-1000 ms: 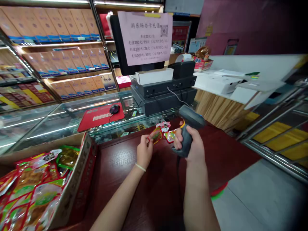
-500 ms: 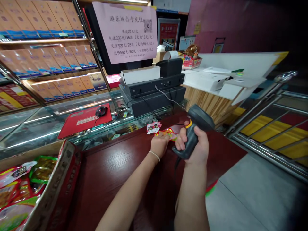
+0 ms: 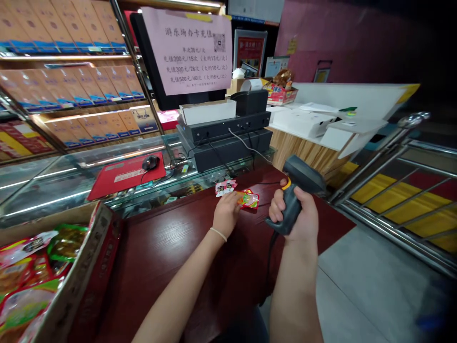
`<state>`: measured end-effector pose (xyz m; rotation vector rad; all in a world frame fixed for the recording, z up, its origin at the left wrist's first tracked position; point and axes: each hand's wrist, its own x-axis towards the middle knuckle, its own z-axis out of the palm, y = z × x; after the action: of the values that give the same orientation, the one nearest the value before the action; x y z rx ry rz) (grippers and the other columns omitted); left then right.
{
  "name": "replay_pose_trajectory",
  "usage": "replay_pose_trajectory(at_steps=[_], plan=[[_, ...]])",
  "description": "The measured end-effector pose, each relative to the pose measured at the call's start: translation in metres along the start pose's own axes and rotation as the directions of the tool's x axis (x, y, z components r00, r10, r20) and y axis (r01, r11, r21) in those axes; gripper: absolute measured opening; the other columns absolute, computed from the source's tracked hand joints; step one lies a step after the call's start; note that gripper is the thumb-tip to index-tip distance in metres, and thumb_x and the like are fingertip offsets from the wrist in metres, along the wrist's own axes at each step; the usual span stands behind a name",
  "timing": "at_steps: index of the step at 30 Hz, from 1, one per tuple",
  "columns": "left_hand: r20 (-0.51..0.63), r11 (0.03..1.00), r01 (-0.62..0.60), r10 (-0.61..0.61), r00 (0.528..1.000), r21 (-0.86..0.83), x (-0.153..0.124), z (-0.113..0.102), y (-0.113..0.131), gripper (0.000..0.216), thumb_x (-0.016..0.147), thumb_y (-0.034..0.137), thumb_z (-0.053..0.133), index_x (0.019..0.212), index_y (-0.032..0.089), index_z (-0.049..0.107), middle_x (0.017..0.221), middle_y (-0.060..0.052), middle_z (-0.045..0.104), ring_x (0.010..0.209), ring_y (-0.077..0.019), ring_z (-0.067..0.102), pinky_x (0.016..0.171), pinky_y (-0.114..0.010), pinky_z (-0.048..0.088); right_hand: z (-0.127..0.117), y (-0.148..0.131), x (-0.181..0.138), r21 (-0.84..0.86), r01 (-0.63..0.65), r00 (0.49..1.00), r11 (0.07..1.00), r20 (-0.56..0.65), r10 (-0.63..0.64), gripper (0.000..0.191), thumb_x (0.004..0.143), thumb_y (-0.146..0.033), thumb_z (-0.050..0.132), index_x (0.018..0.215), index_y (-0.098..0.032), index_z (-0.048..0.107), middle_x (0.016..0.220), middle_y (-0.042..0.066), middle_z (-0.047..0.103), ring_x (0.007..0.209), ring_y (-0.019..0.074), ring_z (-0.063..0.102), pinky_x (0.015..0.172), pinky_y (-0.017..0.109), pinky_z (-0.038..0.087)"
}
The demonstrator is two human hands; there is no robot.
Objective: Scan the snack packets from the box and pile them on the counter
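A dark barcode scanner (image 3: 292, 205) with a yellow trigger is gripped in my right hand (image 3: 302, 214), raised above the counter with its head pointing away to the right. My left hand (image 3: 226, 212) is closed on the left end of a red-edged snack packet (image 3: 250, 200); the fingertips are partly hidden. Under or beside that packet shows more red and yellow wrapper. Just beyond the left hand, a pink and white packet (image 3: 225, 187) lies on the dark red counter (image 3: 171, 267). From the scanner's handle a black cable hangs down.
At lower left stands an open carton (image 3: 94, 252) of snack packets. Behind the counter are a glass case with a red mat (image 3: 128, 178) and mouse (image 3: 150, 163), a cash drawer (image 3: 232, 150), and a monitor bearing a pink sign (image 3: 189, 52). A metal railing (image 3: 378, 162) runs along the right.
My left hand has shifted slightly left, and the red-edged packet shows more plainly beside its fingers. The right hand with the scanner has moved a little to the right.
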<state>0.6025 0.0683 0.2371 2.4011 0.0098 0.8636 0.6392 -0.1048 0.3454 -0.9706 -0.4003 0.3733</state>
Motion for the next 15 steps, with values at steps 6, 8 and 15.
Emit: replay_pose_trajectory(at_steps=[6,8,15], plan=[[-0.15,0.996,0.086,-0.088,0.985,-0.018,-0.04,-0.136,0.062,0.035,0.091,0.021,0.052,0.124,0.028,0.062,0.12,-0.006,0.067,0.11,-0.0233,0.061,0.1,-0.042,0.046,0.034,0.004,-0.001,-0.051,-0.049,0.983,0.998,0.175,0.057,0.025,0.084,-0.049,0.052,0.096,-0.027,0.05,0.055,-0.007,0.04,0.036,0.0112,0.035,0.038,0.025,0.033],[-0.223,0.993,0.119,-0.114,0.968,0.012,-0.059,-0.188,0.072,0.032,0.089,0.021,0.055,0.118,0.029,0.066,0.116,-0.005,0.069,0.11,-0.0244,0.062,0.101,-0.042,0.045,0.051,0.009,0.0,-0.077,-0.073,0.965,0.994,0.248,0.09,0.023,0.084,-0.046,0.055,0.093,-0.025,0.052,0.055,-0.006,0.042,0.037,0.0113,0.037,0.038,0.026,0.034],[-0.417,0.77,0.466,-0.286,0.863,0.436,-0.151,-0.342,0.022,0.028,0.087,0.031,0.056,0.112,0.026,0.068,0.109,-0.006,0.071,0.099,-0.0257,0.064,0.094,-0.039,0.046,0.121,0.044,-0.003,-0.217,-0.132,0.853,0.967,0.472,0.223,0.02,0.082,-0.039,0.065,0.084,-0.022,0.055,0.056,-0.004,0.05,0.039,0.0115,0.044,0.039,0.026,0.04]])
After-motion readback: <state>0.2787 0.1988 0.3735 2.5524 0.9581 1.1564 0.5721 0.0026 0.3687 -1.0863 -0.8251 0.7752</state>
